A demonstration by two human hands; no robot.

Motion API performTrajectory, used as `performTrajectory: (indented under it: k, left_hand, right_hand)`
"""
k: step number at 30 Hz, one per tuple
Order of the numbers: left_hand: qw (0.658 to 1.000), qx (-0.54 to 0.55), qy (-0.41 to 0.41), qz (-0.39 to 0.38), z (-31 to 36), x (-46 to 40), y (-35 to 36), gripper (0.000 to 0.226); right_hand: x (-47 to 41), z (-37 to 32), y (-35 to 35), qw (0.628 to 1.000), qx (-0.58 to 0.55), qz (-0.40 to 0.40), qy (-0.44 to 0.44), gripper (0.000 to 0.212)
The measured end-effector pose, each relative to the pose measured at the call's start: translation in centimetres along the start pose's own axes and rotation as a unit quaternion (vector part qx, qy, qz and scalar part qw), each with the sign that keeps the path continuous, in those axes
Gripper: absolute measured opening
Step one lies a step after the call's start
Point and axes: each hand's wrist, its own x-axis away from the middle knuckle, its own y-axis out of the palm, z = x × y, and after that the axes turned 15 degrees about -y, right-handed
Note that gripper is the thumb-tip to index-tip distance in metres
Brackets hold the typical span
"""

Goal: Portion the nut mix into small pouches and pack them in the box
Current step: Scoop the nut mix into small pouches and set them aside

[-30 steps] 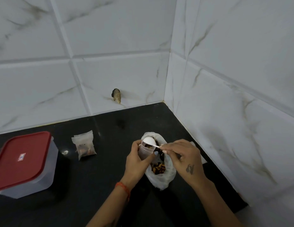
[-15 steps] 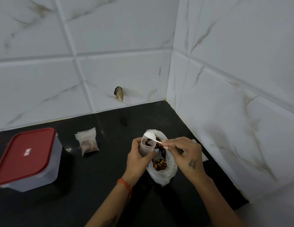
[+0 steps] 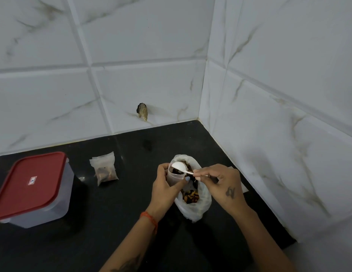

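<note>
White spoon [image 3: 180, 167] tips over a small pouch [image 3: 175, 176], above the open bag [image 3: 192, 203] of nut mix [image 3: 190, 196] on the black desk [image 3: 92, 242].

Left hand [image 3: 165, 190] has its fingers and thumb wrapped around the small clear pouch and holds it upright just over the bag mouth; dark nuts show inside it. Right hand [image 3: 222, 185] pinches the spoon handle between thumb and fingertips, and the bowl of the spoon sits at the pouch opening. One filled pouch [image 3: 104, 169] lies on the desk to the left, apart from the hands. Farther left stands the clear box [image 3: 43, 205] with its red lid [image 3: 29, 183] on. White marble tiles [image 3: 151, 55] make the corner behind.
</note>
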Motion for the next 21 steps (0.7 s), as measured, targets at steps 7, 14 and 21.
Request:
performTrajectory:
  k: [7, 14, 21]
  left_hand:
    - [1.000, 0.002, 0.001, 0.000, 0.1, -0.2, 0.0, 0.052]
    - [0.999, 0.026, -0.015, 0.013, 0.2, -0.1, -0.5, 0.050]
    - [0.999, 0.022, -0.026, 0.041, 0.0, 0.7, -1.0, 0.048]
  right_hand:
    - [-0.6, -0.9, -0.3, 0.979, -0.089, 0.004, 0.182, 0.025]
    - [0.1, 0.5, -0.9, 0.813, -0.305, 0.191, 0.458, 0.014]
    - [4.9, 3.1, 2.3, 0.853, -0.051, -0.001, 0.519, 0.006]
